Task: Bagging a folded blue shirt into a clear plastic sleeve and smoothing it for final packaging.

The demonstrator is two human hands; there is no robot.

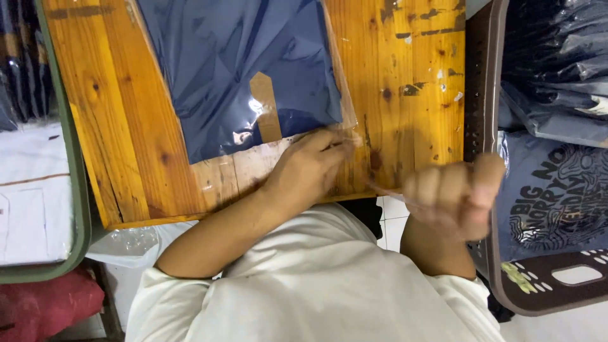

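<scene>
Head view: we note a worn orange wooden table (411,95), scuffed and paint-flecked, filling the upper centre. On it lies a navy garment in a clear plastic bag (234,69). Left hand (310,168) presses the bag's lower edge, fingers curled. Right hand (456,199), lower right, fisted, pinching a thin strip. Dark crate (484,95) at right; white tiled floor (396,218) below.

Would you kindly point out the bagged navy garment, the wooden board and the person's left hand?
bagged navy garment (215,63), head view, middle of the blue fabric.
wooden board (411,95), head view, bare right part.
left hand (310,168), head view, back of the hand.
</scene>
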